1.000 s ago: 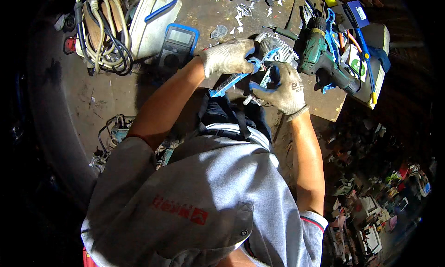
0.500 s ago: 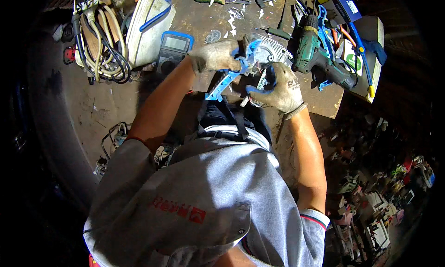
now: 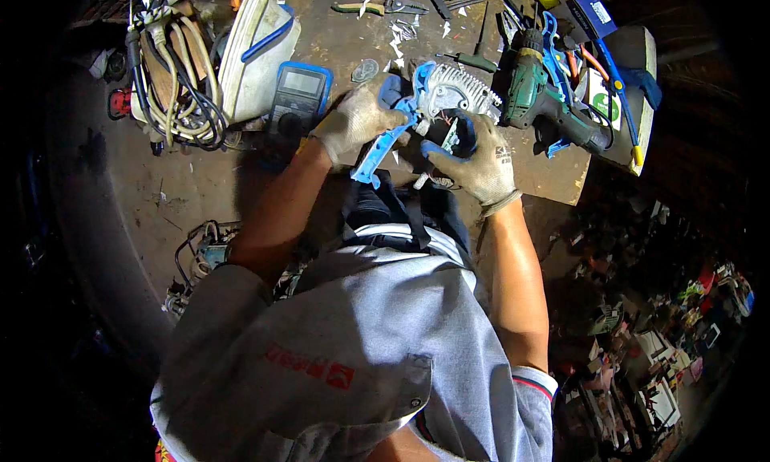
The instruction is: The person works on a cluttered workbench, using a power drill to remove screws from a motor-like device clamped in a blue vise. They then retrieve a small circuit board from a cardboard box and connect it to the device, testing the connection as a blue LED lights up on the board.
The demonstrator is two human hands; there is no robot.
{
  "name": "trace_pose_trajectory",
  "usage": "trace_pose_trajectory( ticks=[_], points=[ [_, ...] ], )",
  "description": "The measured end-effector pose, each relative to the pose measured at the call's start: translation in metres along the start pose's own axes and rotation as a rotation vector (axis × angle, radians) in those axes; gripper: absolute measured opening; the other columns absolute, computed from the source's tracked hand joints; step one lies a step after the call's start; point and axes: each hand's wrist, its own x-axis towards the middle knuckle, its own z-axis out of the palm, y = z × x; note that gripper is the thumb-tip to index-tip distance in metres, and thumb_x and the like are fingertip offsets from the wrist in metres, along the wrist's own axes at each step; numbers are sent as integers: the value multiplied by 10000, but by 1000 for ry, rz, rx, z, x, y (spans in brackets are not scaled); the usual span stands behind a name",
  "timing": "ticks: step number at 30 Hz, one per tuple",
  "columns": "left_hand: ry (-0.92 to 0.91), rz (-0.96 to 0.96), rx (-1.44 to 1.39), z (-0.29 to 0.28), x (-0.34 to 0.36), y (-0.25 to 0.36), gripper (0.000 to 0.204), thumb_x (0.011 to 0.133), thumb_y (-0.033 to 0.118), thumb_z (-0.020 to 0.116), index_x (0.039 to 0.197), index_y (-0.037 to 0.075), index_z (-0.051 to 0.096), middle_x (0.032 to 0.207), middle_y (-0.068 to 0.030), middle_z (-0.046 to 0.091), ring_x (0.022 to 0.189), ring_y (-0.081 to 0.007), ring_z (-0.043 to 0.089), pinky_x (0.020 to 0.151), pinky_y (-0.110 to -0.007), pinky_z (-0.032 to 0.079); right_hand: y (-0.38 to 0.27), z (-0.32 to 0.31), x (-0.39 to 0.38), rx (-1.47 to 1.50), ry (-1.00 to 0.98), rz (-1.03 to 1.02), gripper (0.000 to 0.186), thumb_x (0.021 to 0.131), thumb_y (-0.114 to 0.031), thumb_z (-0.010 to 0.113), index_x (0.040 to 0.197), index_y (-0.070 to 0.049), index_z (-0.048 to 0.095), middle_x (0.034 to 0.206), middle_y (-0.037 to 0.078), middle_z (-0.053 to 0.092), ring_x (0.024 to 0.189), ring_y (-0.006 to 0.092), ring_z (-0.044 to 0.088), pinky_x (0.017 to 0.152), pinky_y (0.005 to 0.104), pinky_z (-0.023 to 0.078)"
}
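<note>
Our left hand (image 3: 351,125) pinches the blue shell (image 3: 377,152), our right hand (image 3: 486,164) the pale part (image 3: 451,135); if either grip loosens, the finned housing (image 3: 464,91) could tip.

Left hand (image 3: 358,123) and right hand (image 3: 487,162) grip, forearms (image 3: 517,277) outstretched.

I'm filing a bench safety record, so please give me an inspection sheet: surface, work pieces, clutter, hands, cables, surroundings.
Surface: worn brown workbench, strewn with small white scraps.
Work pieces: long blue plastic piece; silver finned metal housing; whether joined is unclear.
Clutter: green and black cordless drill at right, blue-edged dark multimeter at left, metal pliers farther back.
Hands: left white gloved hand grips the blue piece; right white gloved hand curls around a small pale part, contact unclear.
Cables: coiled beige and black cables, far left.
Surroundings: jumbled multicoloured scrap pile, lower right, partly dark.
</note>
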Motion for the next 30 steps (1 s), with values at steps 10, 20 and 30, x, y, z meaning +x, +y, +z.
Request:
trace_pose_trajectory(
  ticks=[10,20,30],
  points=[
    [272,401,541,34,-26,19,443,779,201,720,1201,137,604,1253,-141,547,1116,-332,580,911,-435,504,-2,3,-1,151,-26,126,706,653,-409,836,1182,1,613,1101,218,631,1012,328,635,879,420,506],
    [177,562,650,38,5,-5,282,820,196,649,1089,111,650,1098,-74,618,940,-266,644,787,-391,526,3,4,1,109,-58,134,634,649,-385,839,1113,-9,628,1040,189,632,969,302,637,848,400,510],
    [288,296,519,13,2,-22,354,896,225,577,1210,65,554,1193,-193,579,1147,-381,537,990,-446,435,-2,5,-4,129,8,145,665,689,-341,819,1211,-5,583,1096,209,634,1028,317,624,905,403,489]
  ],
)
